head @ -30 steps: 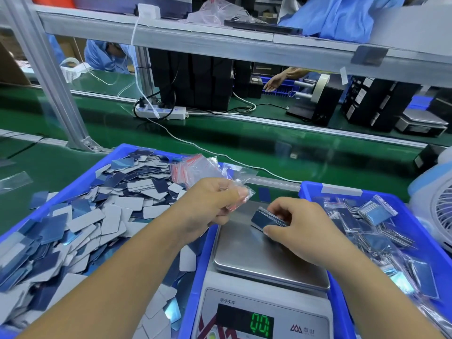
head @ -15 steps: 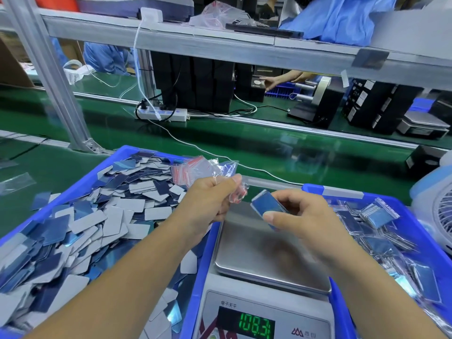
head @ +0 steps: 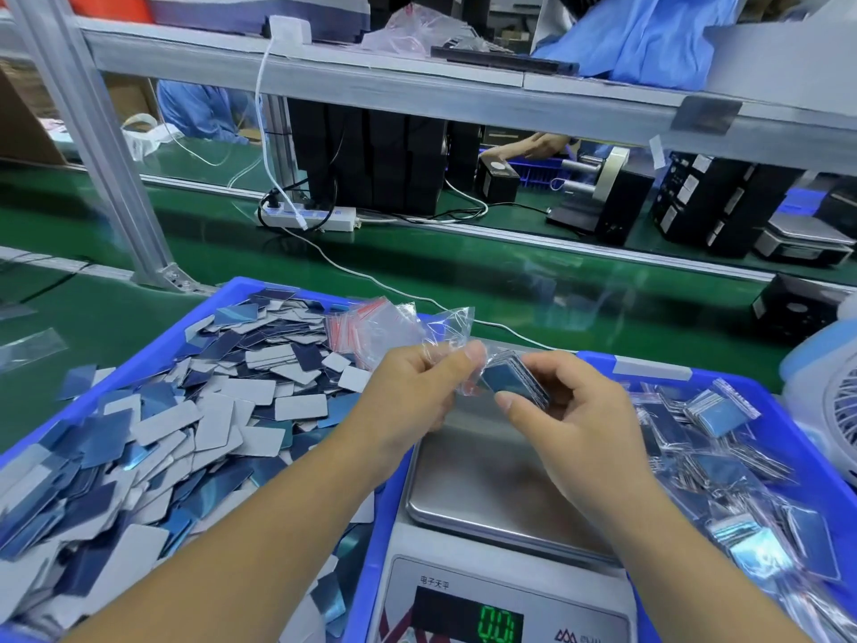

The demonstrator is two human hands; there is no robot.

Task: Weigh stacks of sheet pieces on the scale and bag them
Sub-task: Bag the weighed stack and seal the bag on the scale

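Observation:
My right hand (head: 563, 413) grips a small stack of blue sheet pieces (head: 512, 382) above the scale pan (head: 487, 484). My left hand (head: 412, 392) pinches a clear plastic bag (head: 445, 327) at its mouth, right against the stack. The stack's left end sits in the bag's opening. The scale (head: 501, 596) stands between two blue bins, its pan bare and its green display reading zero. The left bin (head: 153, 345) is heaped with loose blue and white sheet pieces (head: 185, 424).
The right blue bin (head: 788, 401) holds several filled bags (head: 723, 410). A bundle of red-edged bags (head: 366, 327) lies at the left bin's far corner. Beyond runs a green conveyor (head: 510, 280) with a white cable. A white fan (head: 830, 401) stands at the far right.
My right hand lifted the stack off the scale pan and brought it to the bag in my left hand. The display went from 108.3 back to zero.

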